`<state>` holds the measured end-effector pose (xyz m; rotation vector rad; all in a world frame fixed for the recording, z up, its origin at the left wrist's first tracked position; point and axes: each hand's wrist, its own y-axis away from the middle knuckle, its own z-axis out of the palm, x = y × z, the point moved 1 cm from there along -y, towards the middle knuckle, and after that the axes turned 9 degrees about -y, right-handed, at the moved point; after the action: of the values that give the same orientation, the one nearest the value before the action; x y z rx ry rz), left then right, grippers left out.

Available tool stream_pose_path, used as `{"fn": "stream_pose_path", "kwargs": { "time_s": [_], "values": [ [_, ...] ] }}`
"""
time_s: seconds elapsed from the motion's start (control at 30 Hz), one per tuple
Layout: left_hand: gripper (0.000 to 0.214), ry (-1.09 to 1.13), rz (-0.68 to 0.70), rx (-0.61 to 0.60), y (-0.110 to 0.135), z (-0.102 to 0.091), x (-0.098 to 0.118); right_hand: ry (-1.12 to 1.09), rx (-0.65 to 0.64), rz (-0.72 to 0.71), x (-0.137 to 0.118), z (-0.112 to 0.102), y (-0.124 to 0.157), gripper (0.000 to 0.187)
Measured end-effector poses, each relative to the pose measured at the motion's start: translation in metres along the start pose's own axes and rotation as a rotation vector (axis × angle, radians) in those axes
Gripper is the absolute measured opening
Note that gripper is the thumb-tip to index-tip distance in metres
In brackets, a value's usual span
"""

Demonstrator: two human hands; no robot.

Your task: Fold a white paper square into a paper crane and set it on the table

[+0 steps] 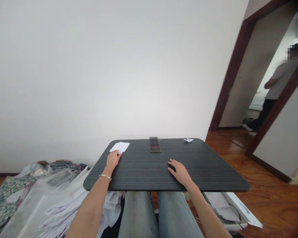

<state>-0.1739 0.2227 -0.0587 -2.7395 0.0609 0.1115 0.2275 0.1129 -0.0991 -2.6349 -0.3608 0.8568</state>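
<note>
My left hand [113, 161] lies on the near side of a small stack of white paper sheets [119, 147], its fingertips touching the sheets at the left of a dark grey woodgrain table [139, 173]. My right hand [178, 171] rests palm-down on the tabletop, holding nothing, with its fingers slightly curled. Nearest to it, at the far edge, are a smartphone [155, 144] lying flat with its screen lit and a small white origami crane [188, 140]. A silver bracelet [105, 177] circles my left wrist.
Bags and heaped clothes [32, 188] lie on the floor to the left. White papers and a white box lid [228, 205] sit low at the right. My jeans-clad legs [159, 215] are under the table. A person [278, 86] stands beyond a doorway at the right.
</note>
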Motion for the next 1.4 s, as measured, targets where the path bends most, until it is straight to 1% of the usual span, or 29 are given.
{"fn": "stream_pose_path", "kwargs": {
  "time_s": [0.1,0.3,0.57,0.83,1.0,1.2,1.4],
  "values": [
    [0.032,-0.010,0.000,-0.014,0.001,-0.005,0.003,0.002,-0.006,-0.005,0.000,0.000,0.000,0.034],
    [0.035,-0.049,-0.020,-0.038,0.001,-0.012,0.007,0.000,0.001,-0.011,-0.002,-0.001,-0.001,0.034],
    [0.027,-0.065,0.002,-0.007,0.003,-0.020,0.009,0.002,-0.019,0.002,-0.004,-0.002,-0.002,0.035],
    [0.025,-0.041,0.015,0.014,0.005,-0.025,0.011,-0.010,-0.020,0.008,-0.003,-0.002,-0.001,0.034],
    [0.023,-0.030,0.000,0.044,0.007,-0.029,0.012,-0.025,0.007,0.013,-0.004,-0.002,-0.001,0.033],
    [0.023,-0.007,0.002,0.113,0.011,-0.035,0.013,-0.024,-0.005,0.006,-0.003,-0.003,-0.001,0.034],
    [0.031,0.050,0.067,0.160,0.020,-0.042,0.020,-0.027,-0.003,0.013,-0.003,-0.004,-0.001,0.034]
  ]
}}
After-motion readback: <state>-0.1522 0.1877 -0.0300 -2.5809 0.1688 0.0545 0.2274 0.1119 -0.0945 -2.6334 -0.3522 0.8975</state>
